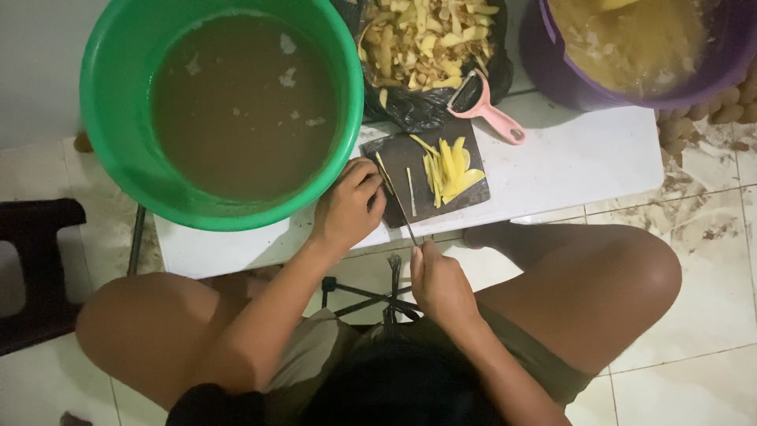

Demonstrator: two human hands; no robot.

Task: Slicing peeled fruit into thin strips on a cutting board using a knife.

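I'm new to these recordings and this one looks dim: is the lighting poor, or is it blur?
Head view: dim, warm light; the white table is brightest, the lap below falls into shadow; the knife and yellow strips look soft, slightly blurred; no strong glare.

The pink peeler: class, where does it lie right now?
In the head view the pink peeler lies on the white table, its head against the black bag of peelings, just beyond the dark cutting board.

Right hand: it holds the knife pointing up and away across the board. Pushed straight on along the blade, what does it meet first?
Likely the left hand: the knife in the right hand angles toward its fingertips at the edge of the dark cutting board. The yellow potato strips lie off that line. Depth is unclear.
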